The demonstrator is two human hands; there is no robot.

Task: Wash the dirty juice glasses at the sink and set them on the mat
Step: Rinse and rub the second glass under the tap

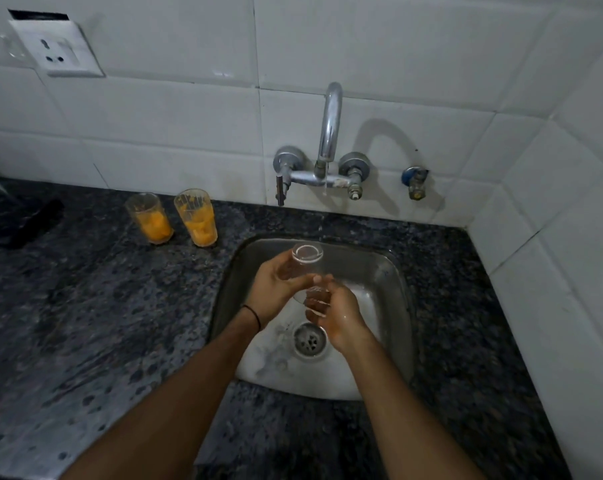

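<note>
A clear glass point(307, 258) is held over the steel sink point(393, 282), lying tilted with its thick base pointing toward the tap. My left hand point(275, 289) grips its side from the left. My right hand point(338, 317) wraps the mouth end from the right, and some fingers look to be inside it. Two dirty glasses stand on the counter left of the sink, each with orange juice residue: one point(150, 218) further left, the other point(196, 217) closer to the sink. No mat is in view.
A chrome wall tap point(329, 133) arches over the sink's back edge, and a thin stream of water seems to fall from it. The drain point(309, 339) lies below my hands. Dark granite counter point(85, 323) surrounds the sink. A dark object point(19, 220) sits at far left.
</note>
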